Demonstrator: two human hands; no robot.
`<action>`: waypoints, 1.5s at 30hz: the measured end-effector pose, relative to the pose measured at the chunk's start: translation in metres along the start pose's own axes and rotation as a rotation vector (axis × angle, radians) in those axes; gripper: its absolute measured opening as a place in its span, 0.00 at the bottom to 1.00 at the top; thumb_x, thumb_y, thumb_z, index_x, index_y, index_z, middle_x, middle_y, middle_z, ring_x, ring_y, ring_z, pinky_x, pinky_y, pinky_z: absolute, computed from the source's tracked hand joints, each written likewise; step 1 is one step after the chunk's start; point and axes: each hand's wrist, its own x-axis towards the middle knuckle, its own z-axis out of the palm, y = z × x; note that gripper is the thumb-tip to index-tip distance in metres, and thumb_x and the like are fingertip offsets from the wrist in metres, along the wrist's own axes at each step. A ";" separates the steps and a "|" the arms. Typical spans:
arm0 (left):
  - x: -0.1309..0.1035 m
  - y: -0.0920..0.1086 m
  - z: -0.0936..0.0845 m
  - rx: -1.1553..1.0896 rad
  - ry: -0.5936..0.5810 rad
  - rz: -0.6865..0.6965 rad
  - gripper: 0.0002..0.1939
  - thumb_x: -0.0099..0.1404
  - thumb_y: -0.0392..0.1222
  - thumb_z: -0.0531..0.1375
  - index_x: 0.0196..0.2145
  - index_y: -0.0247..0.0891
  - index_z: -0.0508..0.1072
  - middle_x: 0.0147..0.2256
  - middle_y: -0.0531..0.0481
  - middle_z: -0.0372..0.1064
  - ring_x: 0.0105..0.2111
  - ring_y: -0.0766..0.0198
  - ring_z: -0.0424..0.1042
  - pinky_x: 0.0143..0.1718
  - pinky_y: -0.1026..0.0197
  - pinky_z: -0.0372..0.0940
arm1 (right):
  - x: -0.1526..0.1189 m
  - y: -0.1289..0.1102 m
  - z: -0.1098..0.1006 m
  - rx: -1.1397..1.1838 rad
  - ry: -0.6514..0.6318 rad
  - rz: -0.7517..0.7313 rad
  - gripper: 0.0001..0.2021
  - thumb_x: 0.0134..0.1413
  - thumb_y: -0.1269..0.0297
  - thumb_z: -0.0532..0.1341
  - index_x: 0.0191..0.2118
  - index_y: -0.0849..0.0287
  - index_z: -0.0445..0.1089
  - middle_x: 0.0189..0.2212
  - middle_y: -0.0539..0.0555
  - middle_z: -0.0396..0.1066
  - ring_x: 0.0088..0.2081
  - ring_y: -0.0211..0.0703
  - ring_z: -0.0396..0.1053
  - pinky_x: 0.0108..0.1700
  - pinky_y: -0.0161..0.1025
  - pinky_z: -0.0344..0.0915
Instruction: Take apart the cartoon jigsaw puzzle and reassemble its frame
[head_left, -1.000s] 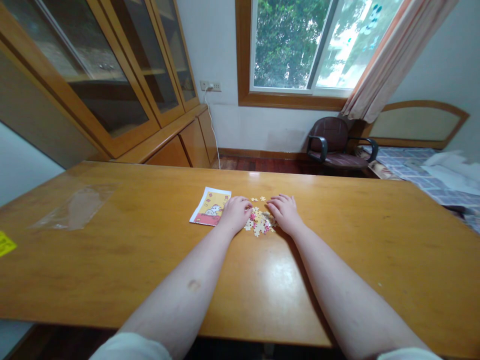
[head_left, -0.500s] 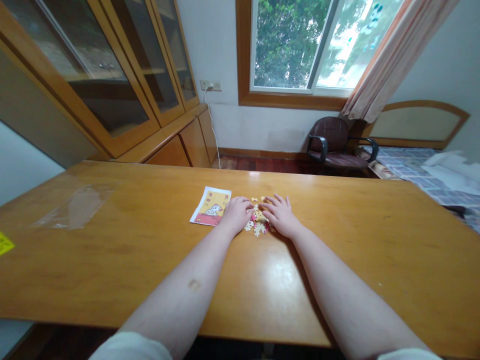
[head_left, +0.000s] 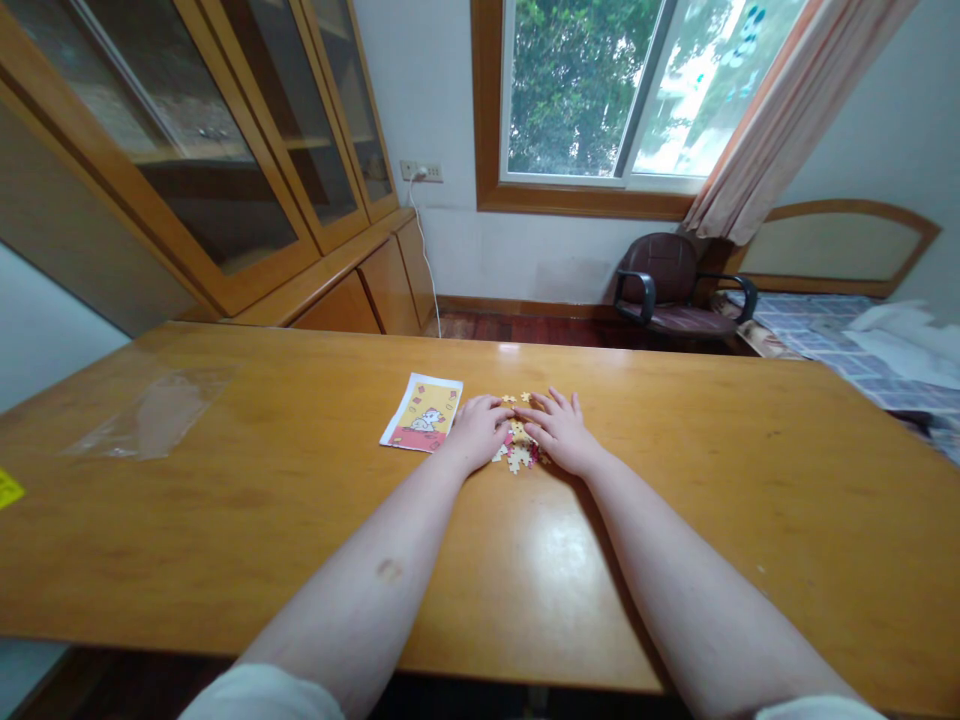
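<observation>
Several small jigsaw pieces (head_left: pixel 519 457), cream, yellow and pink, lie in a loose heap on the wooden table (head_left: pixel 300 540). My left hand (head_left: pixel 478 432) rests at the heap's left side, its fingers reaching over the pieces and hiding some. From the right, my right hand (head_left: pixel 559 430) lies over the heap's edge with its fingers spread. The fingertips of both hands nearly meet above the pieces. A printed picture sheet (head_left: pixel 424 412) with a white animal on yellow and pink lies just left of my left hand.
A clear plastic bag (head_left: pixel 154 412) lies flat on the table's left part, and a yellow item (head_left: pixel 9 488) shows at the left edge. Beyond the table stand a glass-door cabinet (head_left: pixel 330 255), an armchair (head_left: pixel 664 285) and a bed (head_left: pixel 832 335).
My left hand has shifted slightly right over the pieces, covering more of them and closer to my right fingertips. My right hand has barely moved.
</observation>
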 end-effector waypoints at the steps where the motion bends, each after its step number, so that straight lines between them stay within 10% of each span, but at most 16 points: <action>1: 0.000 0.000 -0.001 -0.001 0.000 -0.001 0.16 0.65 0.40 0.55 0.47 0.44 0.76 0.51 0.46 0.68 0.53 0.55 0.63 0.58 0.51 0.58 | 0.000 0.000 0.000 0.003 0.001 -0.002 0.23 0.65 0.48 0.45 0.60 0.42 0.63 0.64 0.53 0.54 0.67 0.59 0.40 0.63 0.67 0.32; 12: 0.002 0.004 -0.019 0.027 0.055 -0.182 0.15 0.59 0.31 0.52 0.34 0.40 0.78 0.41 0.49 0.74 0.45 0.58 0.69 0.52 0.56 0.62 | 0.001 0.003 0.002 0.034 0.040 0.026 0.21 0.65 0.49 0.45 0.54 0.43 0.70 0.62 0.52 0.58 0.66 0.58 0.42 0.63 0.67 0.30; 45: -0.001 0.011 -0.010 -0.025 -0.054 -0.022 0.18 0.65 0.39 0.53 0.50 0.46 0.75 0.55 0.48 0.65 0.57 0.55 0.59 0.61 0.49 0.54 | 0.001 0.003 0.000 0.057 0.059 -0.001 0.20 0.65 0.52 0.47 0.52 0.46 0.72 0.61 0.52 0.60 0.65 0.56 0.44 0.63 0.66 0.32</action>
